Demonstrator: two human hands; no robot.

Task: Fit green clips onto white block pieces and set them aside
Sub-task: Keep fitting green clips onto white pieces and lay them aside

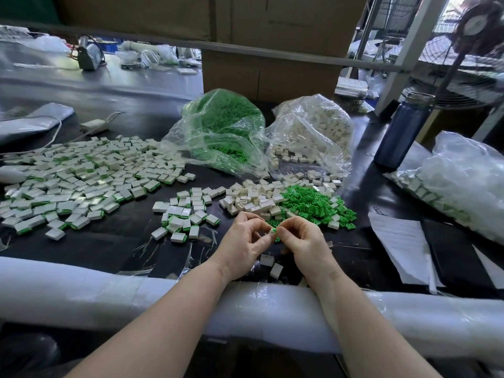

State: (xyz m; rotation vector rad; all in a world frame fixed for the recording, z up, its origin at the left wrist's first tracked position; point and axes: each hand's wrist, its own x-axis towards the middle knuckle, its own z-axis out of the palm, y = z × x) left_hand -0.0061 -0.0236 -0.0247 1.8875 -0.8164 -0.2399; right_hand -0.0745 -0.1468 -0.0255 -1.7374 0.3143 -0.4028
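Note:
My left hand [245,241] and my right hand [302,241] meet over the black table, fingertips pinching one small white block with a green clip [272,231] between them. Just beyond lie a loose heap of white blocks [253,199] and a heap of green clips [313,204]. Fitted pieces lie in a small cluster [185,214] to the left and a wide spread [81,175] at far left. Two white blocks [271,264] sit under my wrists.
A clear bag of green clips [221,126] and a bag of white blocks [313,126] stand behind the heaps. A blue bottle [403,132], another bag [458,181] and papers [401,246] are on the right. A foam-wrapped table edge [109,293] runs across the front.

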